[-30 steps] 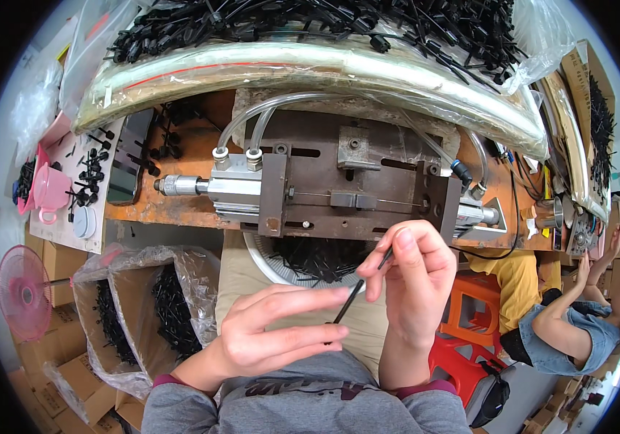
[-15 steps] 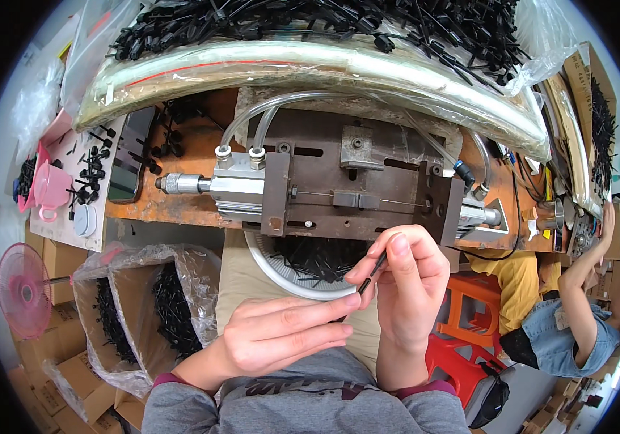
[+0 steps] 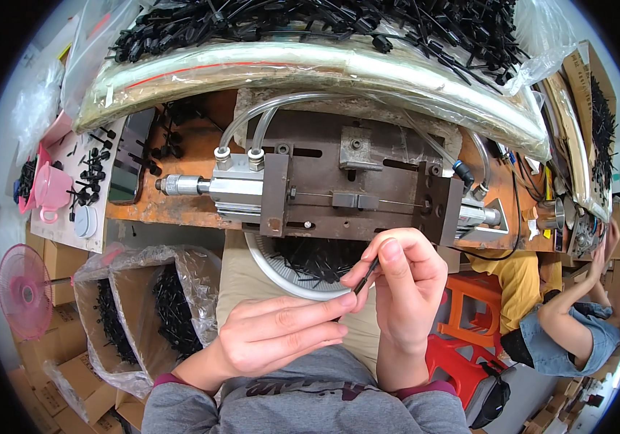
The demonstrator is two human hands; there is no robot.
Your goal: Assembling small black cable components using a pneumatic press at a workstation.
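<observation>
Between my two hands is a slim black plastic rod (image 3: 368, 275), held over my lap just in front of the bench. My right hand (image 3: 405, 278) pinches its upper end between thumb and fingers. The fingers of my left hand (image 3: 273, 334) are pressed together around its lower end, and part of the piece there is hidden. Beyond my hands stands a metal clamping fixture (image 3: 313, 226) with a small grey block (image 3: 355, 200) at its centre and a thin rod or wire on each side. Below it a white basket (image 3: 281, 283) holds many black parts.
Silver air cylinders (image 3: 237, 194) with clear hoses flank the fixture. A plastic-lined tray (image 3: 310, 61) heaped with black parts spans the back. At left are a phone (image 3: 127, 170), a pink cup (image 3: 51, 189) and lined boxes (image 3: 132, 289). A co-worker (image 3: 567, 329) sits at right beside stools (image 3: 462, 296).
My hands have shifted slightly with the black rod, which stays between them. At right, the co-worker's arm has come down toward the bench.
</observation>
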